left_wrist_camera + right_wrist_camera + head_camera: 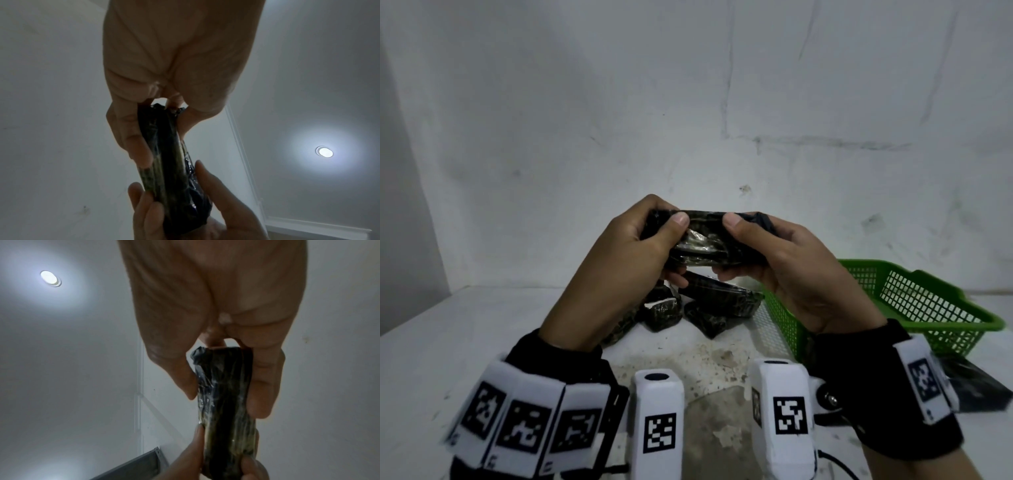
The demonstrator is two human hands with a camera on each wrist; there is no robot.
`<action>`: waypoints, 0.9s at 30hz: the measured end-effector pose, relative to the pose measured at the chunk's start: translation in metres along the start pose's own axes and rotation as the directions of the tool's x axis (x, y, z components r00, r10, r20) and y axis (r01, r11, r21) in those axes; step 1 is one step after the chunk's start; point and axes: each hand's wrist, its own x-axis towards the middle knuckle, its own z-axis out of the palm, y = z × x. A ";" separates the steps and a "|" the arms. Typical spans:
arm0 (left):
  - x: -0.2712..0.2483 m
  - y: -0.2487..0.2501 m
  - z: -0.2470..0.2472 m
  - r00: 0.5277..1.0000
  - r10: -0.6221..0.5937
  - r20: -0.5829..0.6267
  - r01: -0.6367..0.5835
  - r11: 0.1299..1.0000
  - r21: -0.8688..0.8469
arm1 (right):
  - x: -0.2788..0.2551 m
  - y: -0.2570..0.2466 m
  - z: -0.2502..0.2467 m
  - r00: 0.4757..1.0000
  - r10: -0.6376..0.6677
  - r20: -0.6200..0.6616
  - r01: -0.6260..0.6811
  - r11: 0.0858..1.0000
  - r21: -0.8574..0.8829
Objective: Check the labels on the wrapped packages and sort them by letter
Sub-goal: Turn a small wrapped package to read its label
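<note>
A flat package wrapped in black plastic and clear tape [705, 240] [170, 165] [226, 395] is held up above the table by both hands. My left hand [647, 246] [160, 126] grips its left end, thumb on the near face. My right hand [760, 246] [224, 373] grips its right end the same way. No label shows on the side facing me. Under the hands, several more black wrapped packages [719, 301] lie in a heap on the white table [448, 349]; one [662, 313] shows a small white patch.
A green mesh basket [914, 308] stands at the right of the heap. Another black package [976, 387] lies in front of the basket, near my right wrist. A white wall closes off the back of the table.
</note>
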 end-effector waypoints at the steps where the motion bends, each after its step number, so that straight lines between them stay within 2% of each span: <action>1: 0.001 -0.001 0.000 1.000 -0.009 -0.009 0.009 1.000 -0.006 | 0.000 0.000 0.000 1.000 0.007 0.009 -0.007 1.000 0.011; 6: 0.002 -0.002 0.000 1.000 -0.027 -0.009 0.027 1.000 -0.008 | 0.000 0.001 -0.001 0.999 -0.032 0.010 0.032 0.999 -0.020; 10: 0.002 -0.003 -0.003 0.999 0.016 -0.048 -0.015 1.000 0.021 | -0.003 -0.005 -0.004 0.998 0.036 0.048 -0.033 0.998 -0.057; 12: 0.001 -0.002 -0.004 0.999 0.010 -0.040 -0.009 1.000 0.028 | -0.003 -0.008 -0.005 0.999 0.018 0.045 -0.017 0.999 -0.028; 16: -0.003 0.003 -0.005 0.994 -0.094 0.054 0.092 0.995 0.029 | 0.001 -0.005 -0.012 0.997 -0.073 -0.007 0.072 0.997 -0.027; 18: -0.002 0.005 -0.004 0.991 -0.115 0.066 0.119 0.991 -0.060 | 0.001 -0.006 -0.013 0.995 -0.096 -0.012 0.096 0.995 0.003; 20: -0.001 0.007 -0.004 0.995 -0.095 0.024 0.098 0.984 -0.147 | 0.001 -0.009 -0.011 0.996 -0.090 -0.026 0.091 0.993 0.071; 22: 0.000 0.009 -0.006 0.999 -0.052 0.002 0.052 0.987 -0.152 | 0.003 -0.010 -0.008 0.996 -0.074 -0.042 0.078 0.992 0.099; 27: 0.002 0.009 -0.002 1.000 -0.023 0.003 0.023 0.997 -0.070 | 0.007 -0.007 -0.005 0.987 -0.130 -0.098 0.128 0.992 -0.020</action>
